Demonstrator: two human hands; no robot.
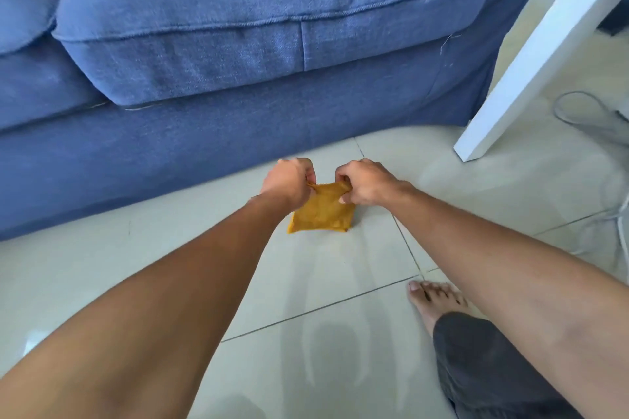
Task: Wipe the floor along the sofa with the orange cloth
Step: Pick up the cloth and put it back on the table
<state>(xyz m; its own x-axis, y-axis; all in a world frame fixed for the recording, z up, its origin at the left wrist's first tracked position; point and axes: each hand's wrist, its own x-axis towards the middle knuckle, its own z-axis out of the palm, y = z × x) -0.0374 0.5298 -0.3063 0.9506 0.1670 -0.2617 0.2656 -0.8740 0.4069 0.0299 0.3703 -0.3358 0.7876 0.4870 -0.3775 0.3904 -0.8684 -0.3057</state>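
Observation:
The orange cloth [320,213] hangs folded into a small square, its lower edge touching or just above the pale tiled floor [340,282]. My left hand [287,182] pinches its upper left corner and my right hand [366,185] pinches its upper right corner. Both hands are side by side, a short way in front of the blue sofa [238,61], whose base runs across the view behind them.
A white table leg [531,78] slants down to the floor at the right of the sofa. Grey cables [592,112] lie on the tiles at far right. My bare right foot [432,303] and a grey trouser leg [483,367] are at lower right.

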